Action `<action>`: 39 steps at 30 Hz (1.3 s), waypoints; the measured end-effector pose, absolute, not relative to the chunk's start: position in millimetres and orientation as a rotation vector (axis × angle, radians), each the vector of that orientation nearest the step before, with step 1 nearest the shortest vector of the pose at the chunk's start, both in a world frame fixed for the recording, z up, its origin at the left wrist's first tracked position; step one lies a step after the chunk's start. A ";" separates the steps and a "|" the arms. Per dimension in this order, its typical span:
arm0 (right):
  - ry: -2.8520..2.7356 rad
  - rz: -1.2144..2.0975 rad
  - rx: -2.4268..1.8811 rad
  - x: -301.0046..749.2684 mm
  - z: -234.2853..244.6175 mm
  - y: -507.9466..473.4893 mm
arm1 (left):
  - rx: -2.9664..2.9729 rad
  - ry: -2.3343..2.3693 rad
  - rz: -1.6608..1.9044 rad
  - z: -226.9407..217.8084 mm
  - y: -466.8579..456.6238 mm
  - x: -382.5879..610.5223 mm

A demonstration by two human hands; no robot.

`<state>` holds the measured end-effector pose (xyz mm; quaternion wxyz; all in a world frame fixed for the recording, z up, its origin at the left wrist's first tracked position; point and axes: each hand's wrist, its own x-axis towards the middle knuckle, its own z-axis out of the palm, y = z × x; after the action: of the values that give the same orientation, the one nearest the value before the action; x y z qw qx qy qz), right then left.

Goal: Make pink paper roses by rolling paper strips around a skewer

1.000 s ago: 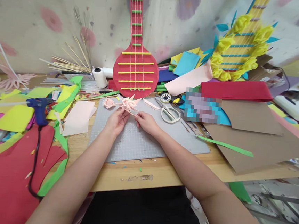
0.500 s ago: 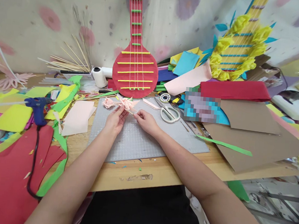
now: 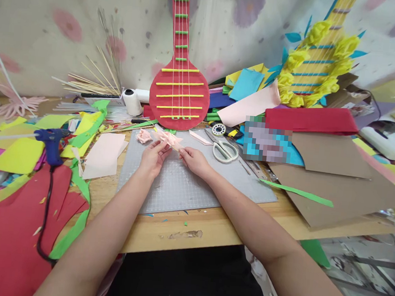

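Over the grey cutting mat (image 3: 180, 188), my left hand (image 3: 153, 159) and my right hand (image 3: 195, 161) both pinch a pale pink folded paper piece (image 3: 169, 139) on a thin stick. The left fingers close on its lower left part. The right fingers grip the stick end just to the right. A small pink paper rosette (image 3: 144, 136) lies on the mat's far left corner, a little left of my left hand.
White-handled scissors (image 3: 224, 150) lie right of my hands. A blue glue gun (image 3: 50, 144) with a black cord rests at left among red, green and yellow paper. A red paper guitar (image 3: 179, 89) leans on the wall. Brown card (image 3: 333, 178) covers the right side.
The hands turned the pink paper piece slightly between the fingers and stayed in nearly the same place. Nothing else on the table moved.
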<state>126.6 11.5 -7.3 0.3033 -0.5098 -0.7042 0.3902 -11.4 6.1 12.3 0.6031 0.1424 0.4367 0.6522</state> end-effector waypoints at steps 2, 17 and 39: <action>-1.838 1.057 -1.332 126.6 -7.3 10.3 | 0.348 1.034 1.553 11.4 6.5 -11.0; -1.780 1.105 -1.375 126.8 -4.4 6.6 | 0.294 1.108 1.554 14.2 6.2 -10.6; -1.809 1.150 -1.266 133.4 -4.8 10.6 | 0.555 1.138 1.687 2.9 5.8 -4.9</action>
<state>133.4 10.6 -4.8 0.3206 -0.4817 -0.6883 0.4376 -4.9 5.8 2.9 0.4936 0.2288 0.4691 0.6957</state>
